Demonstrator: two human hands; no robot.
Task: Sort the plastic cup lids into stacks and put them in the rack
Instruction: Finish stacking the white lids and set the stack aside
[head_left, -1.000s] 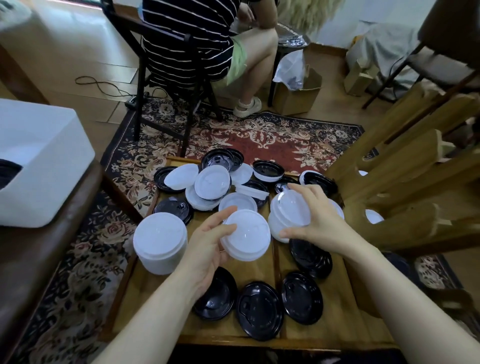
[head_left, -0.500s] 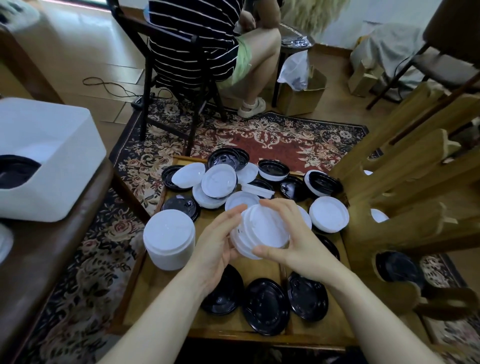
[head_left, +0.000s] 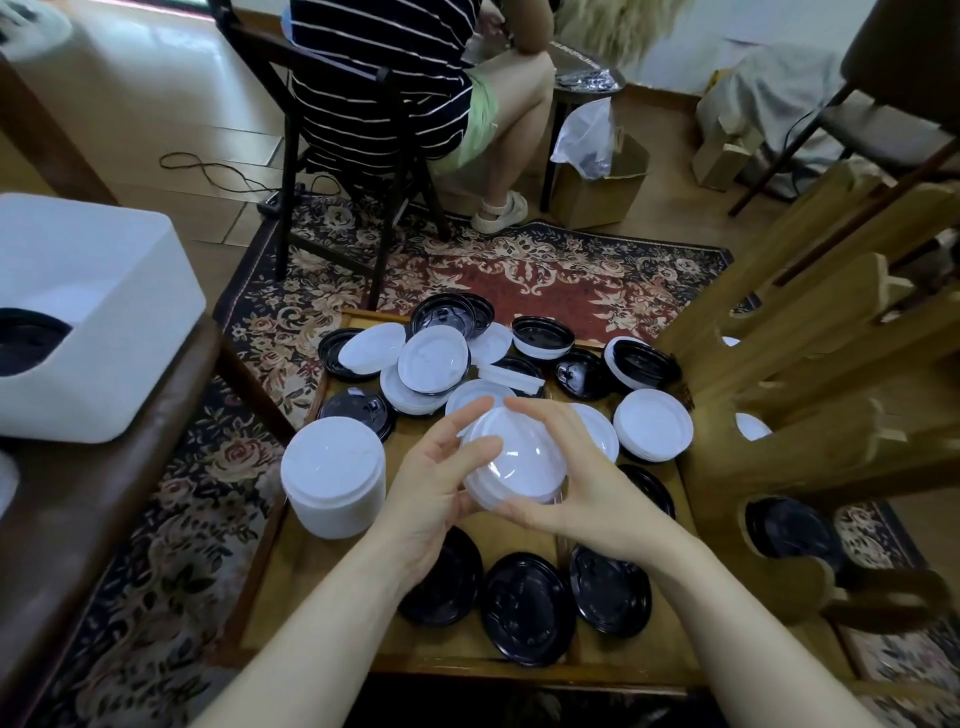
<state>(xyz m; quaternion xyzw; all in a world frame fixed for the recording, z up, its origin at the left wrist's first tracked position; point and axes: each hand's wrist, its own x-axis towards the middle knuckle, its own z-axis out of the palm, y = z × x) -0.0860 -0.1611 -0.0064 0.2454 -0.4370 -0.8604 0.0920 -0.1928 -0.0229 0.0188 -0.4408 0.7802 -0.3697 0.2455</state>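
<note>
I cup the white stack (head_left: 511, 465) between left hand (head_left: 434, 486) and right hand (head_left: 566, 486); squaring rims before racking seems wise.

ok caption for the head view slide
Both hands hold a stack of white lids above the table.

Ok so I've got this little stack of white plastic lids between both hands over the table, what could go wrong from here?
1. The small stack of white plastic lids is held only at its edges by the left hand and right hand; squeezed unevenly, it could fan apart and drop.
2. Falling lids would probably scatter among the loose black plastic lids lying below, undoing the sorting.
3. The tall white lid stack stands at the wooden table's left edge; a left-arm bump might topple it onto the rug.
</note>
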